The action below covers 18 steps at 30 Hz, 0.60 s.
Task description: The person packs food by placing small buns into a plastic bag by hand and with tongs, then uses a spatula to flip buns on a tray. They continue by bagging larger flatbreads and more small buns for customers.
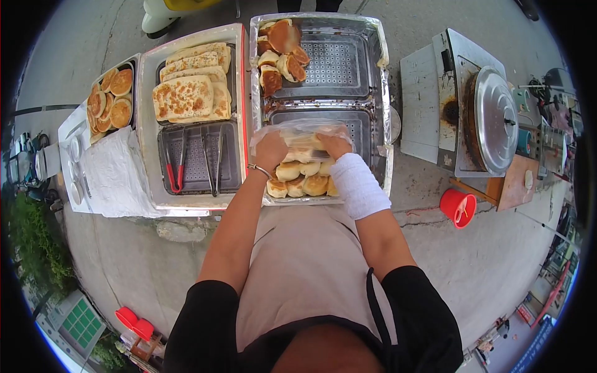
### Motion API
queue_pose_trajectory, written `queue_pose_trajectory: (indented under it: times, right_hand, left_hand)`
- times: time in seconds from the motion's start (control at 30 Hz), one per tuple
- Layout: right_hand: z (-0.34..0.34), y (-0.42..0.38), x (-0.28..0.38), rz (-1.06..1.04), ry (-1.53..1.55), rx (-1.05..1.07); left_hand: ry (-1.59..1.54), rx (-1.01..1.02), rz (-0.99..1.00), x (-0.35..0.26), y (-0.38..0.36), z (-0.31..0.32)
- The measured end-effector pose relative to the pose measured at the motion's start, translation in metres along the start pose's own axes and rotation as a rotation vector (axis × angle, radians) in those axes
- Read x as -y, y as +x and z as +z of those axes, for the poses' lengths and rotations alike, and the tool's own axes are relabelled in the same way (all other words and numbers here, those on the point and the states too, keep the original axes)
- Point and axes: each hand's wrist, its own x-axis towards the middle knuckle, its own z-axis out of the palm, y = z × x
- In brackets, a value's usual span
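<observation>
Right now both hands grip the clear plastic bag (303, 132) over the near tray (380, 168), left hand (271, 150) pinching its left edge, right hand (333, 145) its right, buns (303, 179) heaped just beneath, nearer the body.

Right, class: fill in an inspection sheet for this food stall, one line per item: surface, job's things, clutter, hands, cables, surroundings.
Surface: foil-lined steel tray with perforated inserts.
Job's things: clear plastic bag held over a pile of round buns.
Clutter: two tongs in the next tray; rectangular flatbreads; round griddle cakes.
Hands: left hand and right hand both grip the bag.
Cables: nothing seen.
Surroundings: lidded griddle, red bucket, concrete ground.
</observation>
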Motion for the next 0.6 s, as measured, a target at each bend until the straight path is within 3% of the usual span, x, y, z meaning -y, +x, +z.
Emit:
queue_pose_trajectory:
  times: [0.1, 0.13, 0.2, 0.27, 0.33, 0.43, 0.53, 0.6]
  right_hand:
    - [-0.003, 0.009, 0.004, -0.026, -0.068, 0.061]
    - [-0.004, 0.012, 0.006, -0.054, -0.093, 0.071]
    - [0.0, 0.019, 0.011, 0.127, 0.437, -0.224]
    - [-0.001, 0.022, 0.011, 0.174, 0.763, -0.363]
    - [-0.031, 0.002, 0.026, 0.089, 0.884, -0.348]
    - [-0.041, 0.022, 0.021, -0.087, 0.697, -0.235]
    - [-0.049, 0.033, 0.029, 0.045, 0.785, -0.041]
    - [-0.06, 0.022, 0.047, 0.043, 0.498, 0.157]
  left_hand:
    - [-0.052, 0.069, -0.087, 0.003, 0.001, -0.005]
    - [0.045, 0.125, -0.015, 0.002, -0.002, -0.011]
    - [0.121, 0.172, 0.038, 0.002, -0.005, -0.019]
    - [-0.042, 0.095, -0.093, 0.01, -0.004, -0.008]
    - [-0.233, 0.026, -0.213, 0.019, -0.003, 0.005]
    - [-0.276, 0.028, -0.176, 0.031, 0.003, 0.01]
    - [-0.235, 0.092, -0.123, 0.039, 0.005, 0.011]
    - [-0.37, 0.192, -0.202, 0.043, 0.01, 0.007]
